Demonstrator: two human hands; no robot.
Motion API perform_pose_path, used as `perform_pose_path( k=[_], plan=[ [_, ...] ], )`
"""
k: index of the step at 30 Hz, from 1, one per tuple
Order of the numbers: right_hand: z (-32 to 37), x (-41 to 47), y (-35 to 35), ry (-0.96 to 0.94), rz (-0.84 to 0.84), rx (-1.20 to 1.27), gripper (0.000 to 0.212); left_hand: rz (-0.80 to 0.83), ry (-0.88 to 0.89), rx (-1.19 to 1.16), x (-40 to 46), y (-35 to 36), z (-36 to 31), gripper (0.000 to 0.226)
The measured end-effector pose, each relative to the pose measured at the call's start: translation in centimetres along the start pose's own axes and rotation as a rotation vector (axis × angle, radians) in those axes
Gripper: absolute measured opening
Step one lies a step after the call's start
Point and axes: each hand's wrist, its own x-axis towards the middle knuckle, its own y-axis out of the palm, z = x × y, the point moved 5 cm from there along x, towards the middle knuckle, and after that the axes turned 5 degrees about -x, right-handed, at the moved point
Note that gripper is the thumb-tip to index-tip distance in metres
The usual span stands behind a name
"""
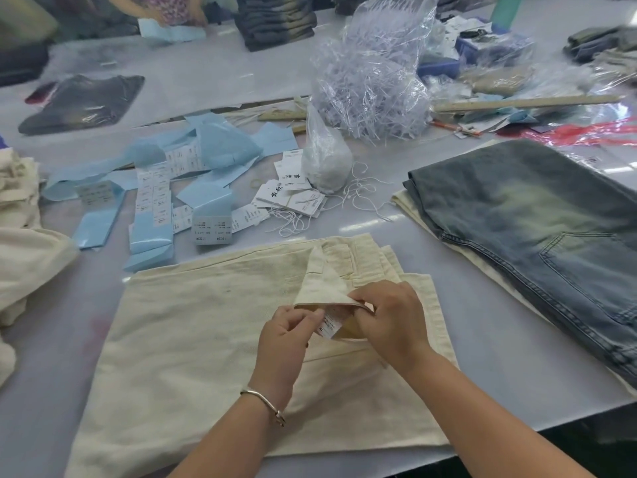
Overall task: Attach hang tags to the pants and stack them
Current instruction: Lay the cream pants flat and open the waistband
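Observation:
Folded cream pants (193, 339) lie flat on the table in front of me. Their waistband (319, 281) is turned up near the middle. My right hand (393, 322) pinches the edge of that waistband and holds it open. My left hand (286, 336) pinches the small white sewn-in label (331, 324) under the flap. Loose white hang tags (293, 194) with string loops lie beyond the pants. A stack with washed blue jeans (537, 229) on top sits to the right.
Blue sticker backing strips and label sheets (155, 201) litter the left-centre. A clear bag of plastic fasteners (372, 81) and a small bag of strings (324, 160) stand behind the tags. Cream garments (24, 257) pile at the left edge. Dark folded jeans (279, 19) stand far back.

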Motion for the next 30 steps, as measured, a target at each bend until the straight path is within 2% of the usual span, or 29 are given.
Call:
perform_pose_path(
  k=[4, 11, 14, 16, 19, 24, 27, 30],
  plan=[
    [-1.0, 0.0, 0.1, 0.089, 0.019, 0.052, 0.023, 0.099, -0.086, -0.109, -0.8, 0.2, 0.4, 0.015],
    [-0.8, 0.1, 0.0, 0.097, 0.030, 0.080, 0.025, 0.173, -0.113, -0.179, -1.5, 0.6, 0.0, 0.008],
    [-0.3, 0.2, -0.4, 0.100, 0.001, 0.088, 0.027, 0.223, -0.093, -0.167, -1.7, 0.7, -0.1, 0.028],
    [0.5, 0.4, -0.4, 0.100, 0.001, 0.102, 0.027, 0.239, -0.087, -0.164, -1.7, 0.6, -0.2, 0.025],
    [1.9, 0.8, -0.1, 0.107, 0.002, 0.133, 0.025, 0.252, -0.093, -0.170, -1.4, 0.0, -0.1, 0.007],
    [4.3, 1.5, 0.2, 0.082, -0.121, 0.172, 0.034, 0.354, -0.030, -0.047, -1.7, -1.9, -0.7, 0.012],
    [6.5, 2.3, 1.3, -0.002, -0.145, 0.188, 0.030, 0.250, -0.016, -0.024, -0.7, -5.4, -0.9, 0.014],
    [7.9, 3.2, 4.1, 0.025, -0.059, 0.212, 0.028, 0.105, -0.038, -0.008, 1.3, -10.3, -0.5, 0.020]
  ],
)
